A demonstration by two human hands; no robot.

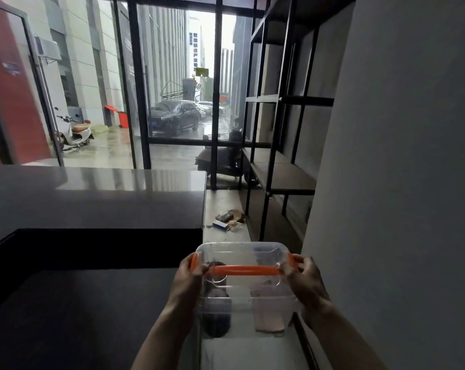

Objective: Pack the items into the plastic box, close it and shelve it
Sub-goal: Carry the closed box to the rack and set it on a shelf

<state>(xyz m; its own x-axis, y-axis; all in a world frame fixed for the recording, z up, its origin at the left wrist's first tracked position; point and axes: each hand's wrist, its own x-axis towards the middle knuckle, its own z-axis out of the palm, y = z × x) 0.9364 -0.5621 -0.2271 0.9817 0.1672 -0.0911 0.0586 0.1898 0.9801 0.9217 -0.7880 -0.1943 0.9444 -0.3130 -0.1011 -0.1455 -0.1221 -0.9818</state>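
The left hand (191,273) and right hand (306,279) are each closed around one end of the clear plastic box (242,289), fingers curled by the ends of its orange handle (243,270). The two-sided grip probably keeps the lidded box level while it is carried (it hangs in the air before the person). Inside lie a dark rounded item (216,311) on the left and a pale pinkish item (268,308) on the right; what they are I cannot tell. Ahead to the right stands the black metal shelf unit (279,180), likely its destination.

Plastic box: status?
Left hand and right hand both grip the plastic box by its sides. Lid on, items inside. Black shelf ahead, path open.
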